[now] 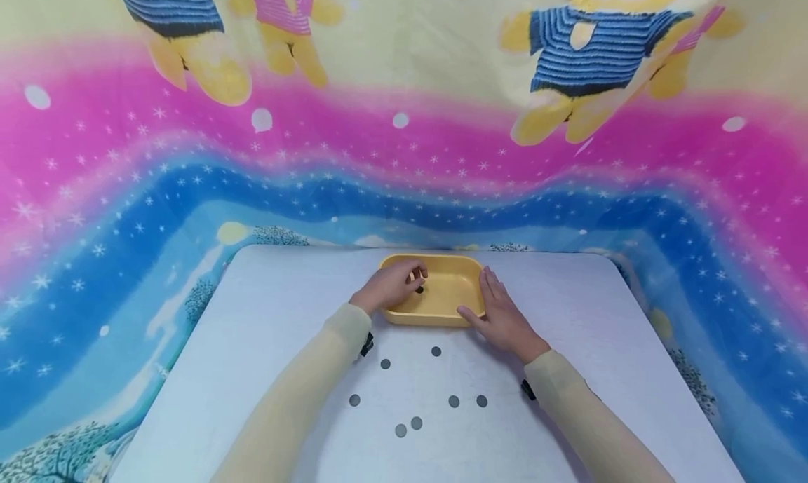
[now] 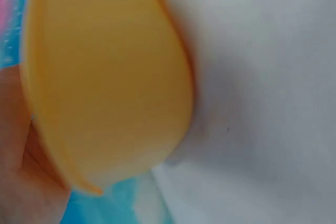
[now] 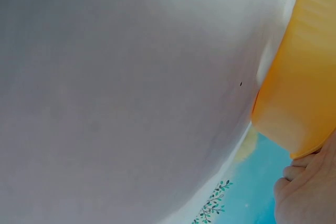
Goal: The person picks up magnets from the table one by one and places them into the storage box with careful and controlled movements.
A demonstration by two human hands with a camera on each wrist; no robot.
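Observation:
A shallow yellow tray (image 1: 442,320) with rounded corners stands near the far edge of the table. My left hand (image 1: 391,285) reaches over its left side, fingers bent and a gap showing between them and the thumb. Just under that thumb, a small dark round disc (image 1: 419,290) shows against the tray's inside. My right hand (image 1: 505,322) rests along the tray's right rim with fingers extended, its thumb at the front rim. In the left wrist view the tray's outer wall (image 2: 115,77) blocks sight of the fingertips.
Several flat grey discs lie scattered on the white table (image 1: 265,371) between the forearms, among them one disc (image 1: 436,351) nearest the tray and another disc (image 1: 400,430) nearest me. A patterned cloth (image 1: 404,153) hangs behind and around the table.

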